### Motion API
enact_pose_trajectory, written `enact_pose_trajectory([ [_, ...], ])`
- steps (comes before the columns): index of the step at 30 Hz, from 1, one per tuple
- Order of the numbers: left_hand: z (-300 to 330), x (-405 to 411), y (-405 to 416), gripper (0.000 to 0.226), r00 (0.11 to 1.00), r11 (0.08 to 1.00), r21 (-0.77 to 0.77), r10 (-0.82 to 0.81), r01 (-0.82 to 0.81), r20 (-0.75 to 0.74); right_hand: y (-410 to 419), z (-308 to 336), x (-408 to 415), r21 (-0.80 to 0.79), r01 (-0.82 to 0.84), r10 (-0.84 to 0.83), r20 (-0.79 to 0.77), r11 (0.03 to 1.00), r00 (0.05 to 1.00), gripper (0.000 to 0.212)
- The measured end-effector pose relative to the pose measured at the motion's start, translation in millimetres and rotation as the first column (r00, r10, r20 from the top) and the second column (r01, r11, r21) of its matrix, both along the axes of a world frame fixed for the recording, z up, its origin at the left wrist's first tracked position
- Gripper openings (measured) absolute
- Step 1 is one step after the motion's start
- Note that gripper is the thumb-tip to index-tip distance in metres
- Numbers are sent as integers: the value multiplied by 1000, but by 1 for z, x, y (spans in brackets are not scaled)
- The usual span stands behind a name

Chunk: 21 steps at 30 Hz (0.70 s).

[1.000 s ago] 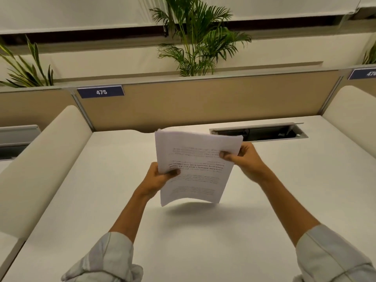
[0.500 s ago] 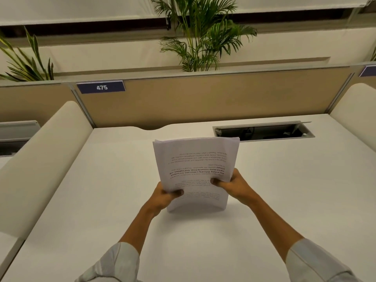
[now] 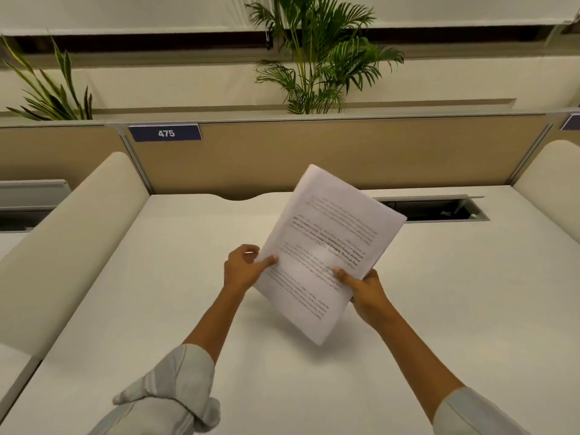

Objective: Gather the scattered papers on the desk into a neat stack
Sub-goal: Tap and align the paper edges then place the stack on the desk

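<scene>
A stack of white printed papers (image 3: 326, 243) is held up over the white desk (image 3: 157, 309), tilted so that its top leans to the right. My right hand (image 3: 365, 291) grips the stack's lower right edge, thumb on the front sheet. My left hand (image 3: 243, 266) touches the left edge with thumb and fingertips, its fingers loosely curled. The lower corner of the stack hangs just above the desk surface. No loose sheets lie on the desk.
A tan partition (image 3: 345, 152) with a blue "475" label (image 3: 165, 133) closes the desk's far side. A cable tray opening (image 3: 439, 208) sits at the back right. Cream side dividers (image 3: 62, 233) flank the desk. Potted palms (image 3: 317, 58) stand behind.
The stack stood upright with its bottom edge on the desk; now it is lifted and rotated clockwise. My left hand has loosened to a fingertip touch; my right hand still grips.
</scene>
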<state>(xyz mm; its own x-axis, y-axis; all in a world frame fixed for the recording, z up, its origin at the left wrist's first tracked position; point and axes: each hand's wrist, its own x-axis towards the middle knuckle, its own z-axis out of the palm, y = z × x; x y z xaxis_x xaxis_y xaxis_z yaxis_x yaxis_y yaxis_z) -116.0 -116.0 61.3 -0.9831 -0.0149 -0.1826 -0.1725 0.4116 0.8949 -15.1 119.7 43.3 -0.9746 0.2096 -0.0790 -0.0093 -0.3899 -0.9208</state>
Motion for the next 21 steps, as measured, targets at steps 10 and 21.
enact_pose_trajectory([
  [10, -7, 50, 24, 39, 969, 667, 742, -133, -68, 208, -32, -11, 9, -355, 50, -53, 0, 934, 999, 67],
  [21, 8, 14, -34, 30, 967, 879, 409, -194, 246, -165, 59, -3, 13, -116, -15, 19, 34, 993, 999, 30],
])
